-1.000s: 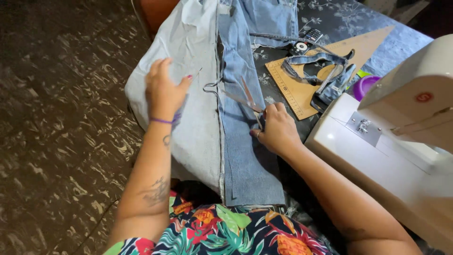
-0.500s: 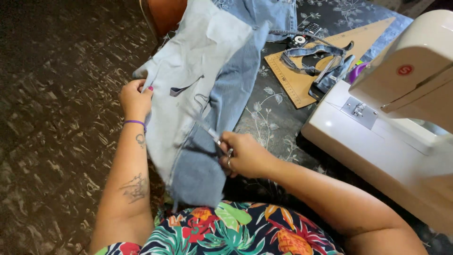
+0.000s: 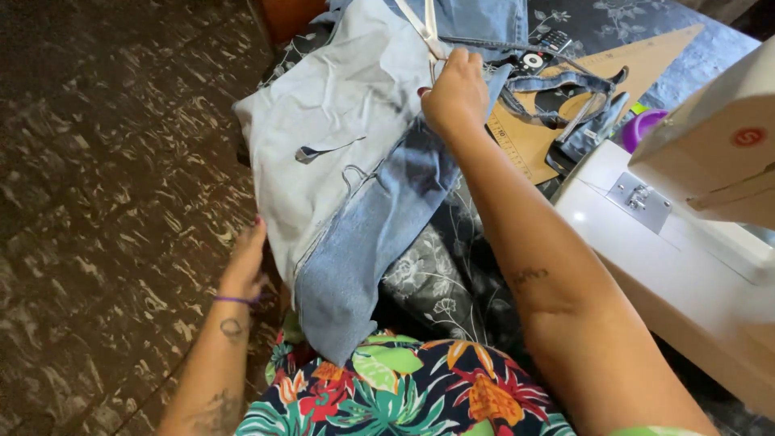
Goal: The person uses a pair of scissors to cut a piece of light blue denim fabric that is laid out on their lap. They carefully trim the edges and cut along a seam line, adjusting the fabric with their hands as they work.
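A piece of pale denim fabric (image 3: 339,137), light inside face up with a darker blue band along its right edge, hangs from the table down to my lap. My left hand (image 3: 245,265) is low at the fabric's left edge, fingertips tucked under it, gripping the cloth. My right hand (image 3: 454,90) is raised over the top of the fabric, shut on scissors (image 3: 423,23) whose pale blades point away from me. A short slit shows in the light side of the cloth.
A white sewing machine (image 3: 686,242) fills the right side. Behind my right hand lie a wooden triangular ruler (image 3: 549,141), loose denim strips (image 3: 565,85), a small black device (image 3: 537,52) and a purple object (image 3: 643,125). The dark floral tablecloth (image 3: 440,282) hangs below; patterned floor (image 3: 97,202) on the left.
My right hand with the scissors rose from the fabric's lower middle to its top. My left hand dropped from the upper left edge to the lower left edge. The fabric shifted right.
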